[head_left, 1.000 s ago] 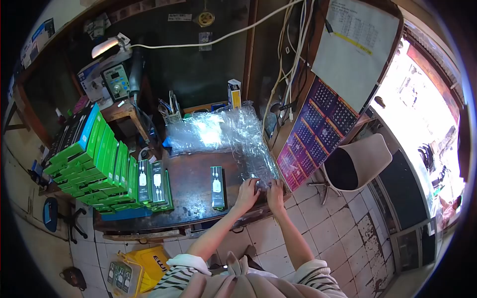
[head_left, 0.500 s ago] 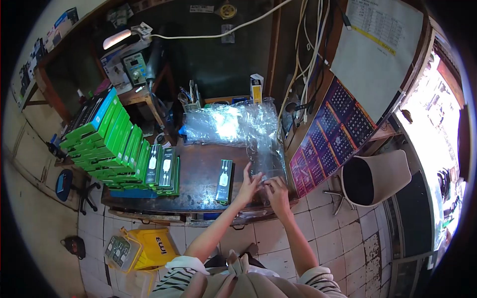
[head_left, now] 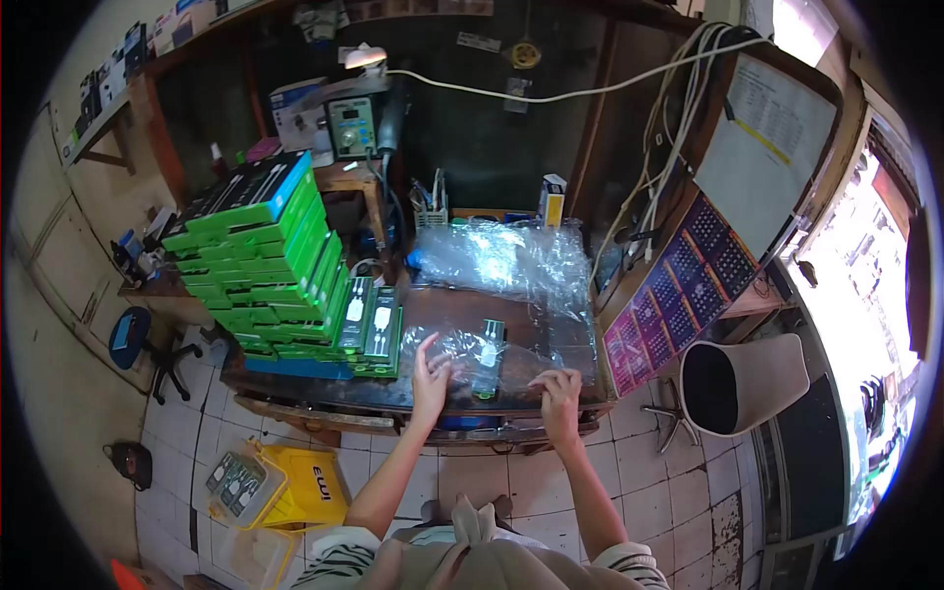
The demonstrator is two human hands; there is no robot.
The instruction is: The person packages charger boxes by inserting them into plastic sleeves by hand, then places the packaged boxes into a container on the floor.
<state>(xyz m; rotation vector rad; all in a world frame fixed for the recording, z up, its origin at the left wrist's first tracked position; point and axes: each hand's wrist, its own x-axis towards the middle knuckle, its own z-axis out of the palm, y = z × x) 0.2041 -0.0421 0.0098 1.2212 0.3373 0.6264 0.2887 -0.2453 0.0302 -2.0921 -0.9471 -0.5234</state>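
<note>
A clear plastic wrap (head_left: pixel 457 344) stretches between my two hands, low over the desk. Its left edge is pinched in my left hand (head_left: pixel 430 382), whose index finger points up. At the other end, my right hand (head_left: pixel 560 401) is closed on the wrap with its fingers bent. Under or behind the film lies a narrow black box (head_left: pixel 489 359) with a white cable picture and a green edge, partly blurred by the plastic. More clear plastic (head_left: pixel 497 258) is spread at the back of the desk, shining under the light.
A tall stack of green-and-black boxes (head_left: pixel 285 261) stands on the desk's left. Behind are a pen holder (head_left: pixel 430 211) and a small yellow-white box (head_left: pixel 552 200). A yellow crate (head_left: pixel 310 487) sits on the floor at left, a chair (head_left: pixel 742 388) at right.
My hands have moved apart, the left one leftward, spreading the plastic over the black box. Before, they were close together to the right of the box. The camera view has shifted too.
</note>
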